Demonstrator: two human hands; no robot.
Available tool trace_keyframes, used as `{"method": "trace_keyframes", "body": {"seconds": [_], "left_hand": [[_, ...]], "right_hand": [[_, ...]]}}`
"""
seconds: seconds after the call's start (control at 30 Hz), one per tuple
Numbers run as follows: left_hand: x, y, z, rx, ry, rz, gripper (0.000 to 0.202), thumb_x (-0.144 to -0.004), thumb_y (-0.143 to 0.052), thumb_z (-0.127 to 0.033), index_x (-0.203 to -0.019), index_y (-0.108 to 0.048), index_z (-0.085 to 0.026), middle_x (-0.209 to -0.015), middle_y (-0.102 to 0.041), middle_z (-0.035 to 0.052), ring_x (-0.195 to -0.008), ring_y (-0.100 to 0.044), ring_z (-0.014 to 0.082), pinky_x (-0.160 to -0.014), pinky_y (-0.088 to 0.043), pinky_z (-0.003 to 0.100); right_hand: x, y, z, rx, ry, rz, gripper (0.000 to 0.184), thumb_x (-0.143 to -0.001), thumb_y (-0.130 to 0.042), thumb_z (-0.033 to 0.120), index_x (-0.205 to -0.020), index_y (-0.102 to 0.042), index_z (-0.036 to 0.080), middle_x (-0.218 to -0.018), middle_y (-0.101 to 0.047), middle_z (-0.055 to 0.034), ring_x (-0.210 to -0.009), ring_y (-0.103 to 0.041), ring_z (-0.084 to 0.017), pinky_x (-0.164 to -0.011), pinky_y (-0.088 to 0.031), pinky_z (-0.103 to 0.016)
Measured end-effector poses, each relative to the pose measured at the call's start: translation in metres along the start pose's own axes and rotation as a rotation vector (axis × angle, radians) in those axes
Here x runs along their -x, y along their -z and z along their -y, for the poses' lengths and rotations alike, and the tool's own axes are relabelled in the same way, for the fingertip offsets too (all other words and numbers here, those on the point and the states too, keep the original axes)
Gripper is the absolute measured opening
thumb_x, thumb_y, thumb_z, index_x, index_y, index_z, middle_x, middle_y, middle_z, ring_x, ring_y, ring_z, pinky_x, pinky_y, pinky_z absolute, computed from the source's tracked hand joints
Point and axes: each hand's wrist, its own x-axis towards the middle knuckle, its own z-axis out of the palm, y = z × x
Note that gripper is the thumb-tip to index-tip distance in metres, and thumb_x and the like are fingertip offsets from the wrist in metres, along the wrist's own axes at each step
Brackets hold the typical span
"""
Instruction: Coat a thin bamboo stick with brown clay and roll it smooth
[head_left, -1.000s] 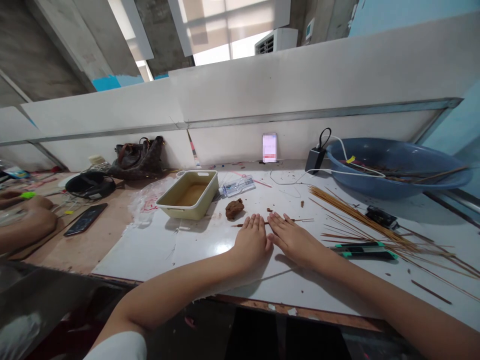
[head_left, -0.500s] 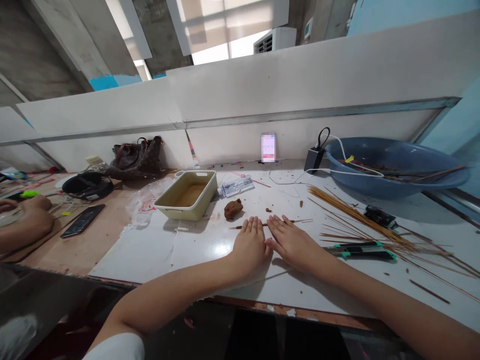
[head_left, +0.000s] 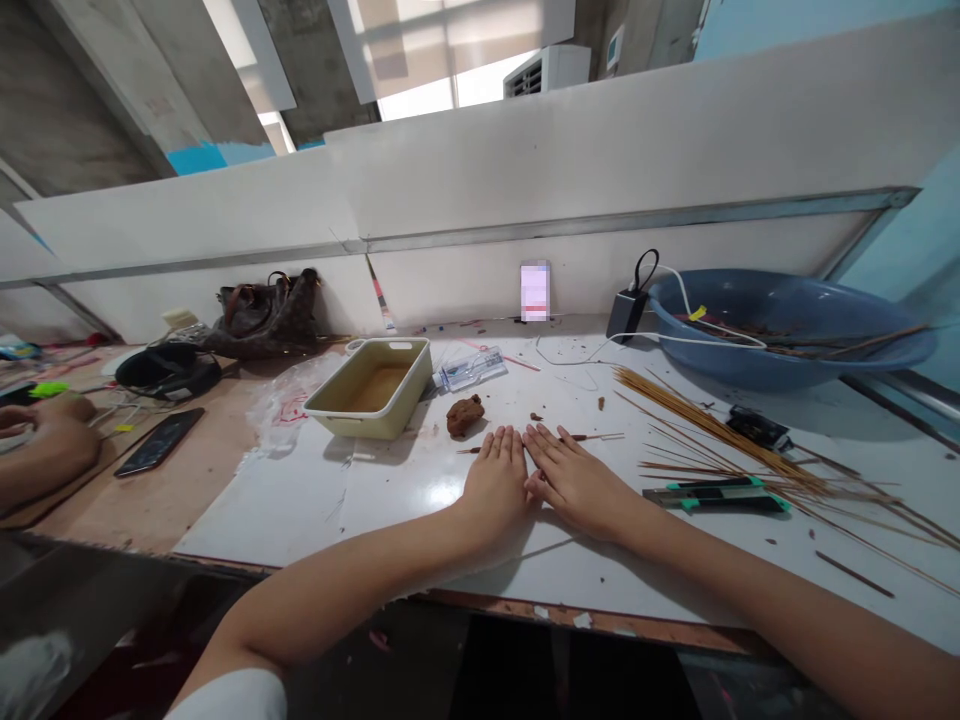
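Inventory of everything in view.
tub: 1, yellowish, left
plastic bag: 1, clear, beside tub
lump: 1, brown, beside tub
container: 1, clear, behind lump
stick: 1, brown, centre
loose sticks: many, tan, right
knife: 1, black/green, right
basin: 1, blue, right
box: 1, black, beside basin
upright phone: 1, pinkish, wall
flat phone: 1, black, left
handbag: 1, brown, left
headset-like item: 1, black, left
air conditioner: 1, white, background
other person: 1, bare arm, left
left hand: 1, bare, over stick
right hand: 1, bare, over stick
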Motion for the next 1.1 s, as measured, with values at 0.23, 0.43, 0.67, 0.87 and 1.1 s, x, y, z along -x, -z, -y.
{"method": "trace_keyframes", "body": {"seconds": [0.23,0.43,0.67,0.87,1.1], "left_hand": [[0.013,-0.004,-0.002,0.002,-0.041,0.01,0.072,-0.113,-0.034,-0.04,-0.168,-0.041,0.006,-0.174,-0.04,0.0305,-0.167,-0.038,0.0377,-0.138,-0.028,0.051],[-0.001,0.006,0.0,0.009,0.036,0.006,0.071,-0.112,-0.034,-0.037,-0.167,-0.04,0.008,-0.174,-0.04,0.0312,-0.167,-0.038,0.0364,-0.138,-0.027,0.049],[0.004,0.002,0.001,0.012,0.022,-0.023,0.071,-0.113,-0.031,-0.038,-0.166,-0.042,0.008,-0.173,-0.043,0.0312,-0.166,-0.04,0.0361,-0.137,-0.03,0.049],[0.01,-0.007,-0.003,0.01,0.021,-0.022,0.075,-0.109,-0.039,-0.04,-0.167,-0.04,0.007,-0.174,-0.041,0.0316,-0.166,-0.038,0.0391,-0.138,-0.028,0.053],[-0.008,-0.002,0.004,0.044,0.084,-0.043,0.069,-0.112,-0.033,-0.037,-0.166,-0.044,0.005,-0.17,-0.046,0.031,-0.165,-0.041,0.0376,-0.136,-0.031,0.054]], "right_hand": [[0.012,-0.001,0.002,0.035,0.059,-0.025,0.077,-0.117,-0.038,0.059,-0.169,-0.046,0.002,-0.171,-0.046,-0.0277,-0.162,-0.045,-0.037,-0.133,-0.038,-0.061],[0.006,0.0,-0.005,0.06,0.047,-0.063,0.071,-0.117,-0.042,0.05,-0.173,-0.04,0.005,-0.174,-0.042,-0.0266,-0.165,-0.04,-0.036,-0.134,-0.038,-0.063],[0.014,-0.007,-0.009,0.083,-0.001,-0.068,0.078,-0.117,-0.041,0.055,-0.177,-0.031,0.005,-0.173,-0.043,-0.0273,-0.164,-0.04,-0.04,-0.133,-0.037,-0.065],[0.017,-0.005,-0.008,0.106,0.021,-0.035,0.079,-0.117,-0.034,0.06,-0.169,-0.048,0.002,-0.168,-0.051,-0.0295,-0.161,-0.047,-0.039,-0.132,-0.041,-0.06],[0.007,0.008,-0.016,0.087,0.001,0.009,0.079,-0.119,-0.031,0.058,-0.168,-0.046,-0.001,-0.172,-0.044,-0.0294,-0.164,-0.041,-0.038,-0.134,-0.037,-0.06]]}}
